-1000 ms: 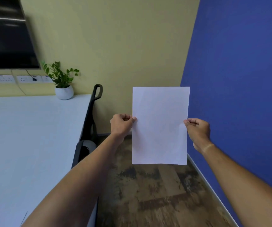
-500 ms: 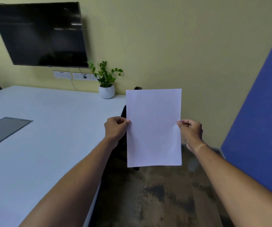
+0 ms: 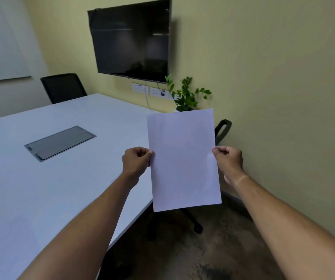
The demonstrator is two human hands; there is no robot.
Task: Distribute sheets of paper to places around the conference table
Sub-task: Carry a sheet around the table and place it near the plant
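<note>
A blank white sheet of paper (image 3: 183,158) hangs upright at centre frame, smooth and uncreased. The left hand (image 3: 135,162) pinches its left edge and the right hand (image 3: 230,161) its right, over the white bench (image 3: 41,178) corner.

Dark wall screen (image 3: 131,40) hung at 12 o'clock; potted plant (image 3: 185,94) just below-right; black chair (image 3: 62,87) stood at 10 o'clock; wall sockets (image 3: 149,90) under screen.

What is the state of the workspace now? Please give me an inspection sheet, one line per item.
Surface: white table, grey hatch set in it.
Job's things: one sheet of paper, held upright off the table.
Clutter: nothing seen.
Grippers: left hand and right hand pinch the paper's side edges.
Cables: one cable hangs below the wall sockets.
Surroundings: dark screen, plant, black chairs, yellow wall.
</note>
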